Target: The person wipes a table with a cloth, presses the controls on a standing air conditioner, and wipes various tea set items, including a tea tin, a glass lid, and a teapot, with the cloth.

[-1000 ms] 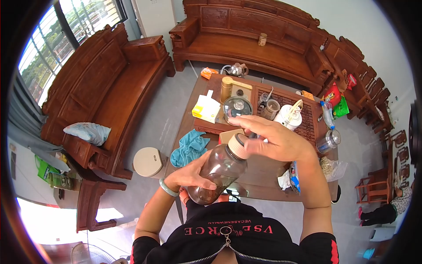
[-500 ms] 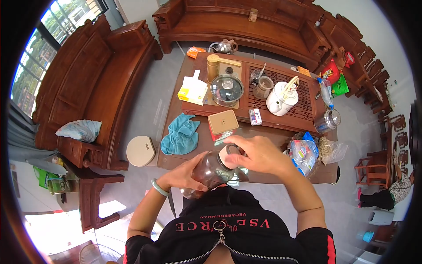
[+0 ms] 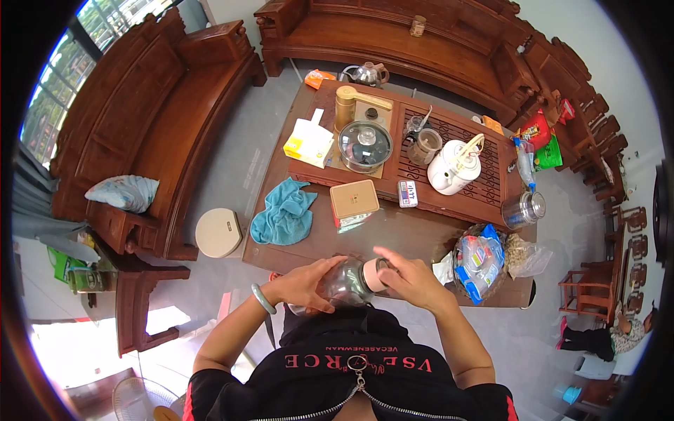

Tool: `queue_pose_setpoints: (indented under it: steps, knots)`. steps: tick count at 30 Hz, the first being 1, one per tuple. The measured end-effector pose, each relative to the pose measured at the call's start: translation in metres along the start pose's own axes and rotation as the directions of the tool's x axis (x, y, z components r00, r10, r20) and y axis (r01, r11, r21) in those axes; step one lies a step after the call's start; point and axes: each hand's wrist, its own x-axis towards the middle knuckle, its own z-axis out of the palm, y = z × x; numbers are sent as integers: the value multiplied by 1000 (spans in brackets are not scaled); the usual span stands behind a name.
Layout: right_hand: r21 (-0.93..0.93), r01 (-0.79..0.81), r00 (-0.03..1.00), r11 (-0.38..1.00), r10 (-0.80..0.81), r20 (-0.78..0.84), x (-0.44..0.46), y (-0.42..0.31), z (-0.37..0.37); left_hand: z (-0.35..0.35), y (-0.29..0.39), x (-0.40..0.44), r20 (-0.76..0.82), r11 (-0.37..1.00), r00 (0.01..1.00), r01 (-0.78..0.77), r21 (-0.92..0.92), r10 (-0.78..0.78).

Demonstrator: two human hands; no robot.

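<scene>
A clear glass jar [image 3: 349,282] lies tilted on its side close to my body, its mouth end pointing right. My left hand [image 3: 303,286], with a pale bangle at the wrist, is wrapped round the jar's body. On the mouth sits a pale pink lid [image 3: 374,274]. My right hand [image 3: 415,282] grips that lid from the right, with the thumb and fingers at its rim; part of the contact is hidden. Beyond the jar, a gold-topped tin box [image 3: 355,200] stands on the wooden table [image 3: 400,235].
A teal cloth [image 3: 283,214] lies at the table's left. Farther back are a lidded glass pot [image 3: 364,145] and a white kettle [image 3: 453,168]. At right are a basket with plastic packaging [image 3: 481,259] and a steel-lidded jar [image 3: 523,210]. A person [image 3: 604,338] is at far right.
The jar has gone from slanting upward to nearly level and sits closer to my body. My right hand has shifted from over the lid to its right side. The view has shifted slightly.
</scene>
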Motion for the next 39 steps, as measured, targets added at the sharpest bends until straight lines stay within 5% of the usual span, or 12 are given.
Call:
queue_pose_setpoints:
  steps: [2, 4, 6, 9, 10, 12, 14, 19, 26, 30, 33, 39]
  knots:
    - [-119, 407, 900, 906, -420, -119, 4, 6, 3, -1, 1, 3, 41, 999, 999, 14, -29, -12]
    - [-169, 406, 901, 898, -425, -92, 2, 5, 2, -3, 3, 5, 81, 999, 997, 24, -37, -21]
    - [-174, 12, 999, 985, -3, 49, -8, 1, -5, 5, 6, 8, -4, 998, 1000, 11, 62, -11]
    - [-101, -356, 931, 929, 362, 46, -3, -3, -3, 21, 10, 13, -84, 975, 996, 28, 222, -10]
    - [-65, -345, 931, 936, 350, 107, -4, 7, -5, 24, 9, 13, -108, 961, 994, 41, 274, -12]
    - [-205, 156, 981, 966, -176, -82, -5, 40, 3, 28, 2, 12, -97, 975, 995, 32, 220, -11]
    - [-204, 363, 918, 909, -386, -86, -6, 32, 0, 30, -1, 12, -88, 983, 996, 7, 183, 9]
    - [-55, -6, 998, 998, 9, 55, -12, 10, -2, 27, 12, 11, -104, 969, 992, 87, 230, -64]
    - [-41, -1, 999, 999, -1, -46, -4, 53, 17, 76, -33, 28, -376, 944, 916, -12, 328, 142]
    - [-375, 59, 995, 925, -86, -57, 18, 74, 29, 100, -56, 37, -453, 796, 892, 265, 544, 12]
    - [-566, 75, 991, 821, -125, -50, 33, 113, 31, 109, -89, 24, -167, 894, 958, 279, 349, -234]
    - [-706, 2, 991, 709, -98, -96, 46, 147, 20, 114, -114, -68, -242, 778, 800, 595, 203, -549]
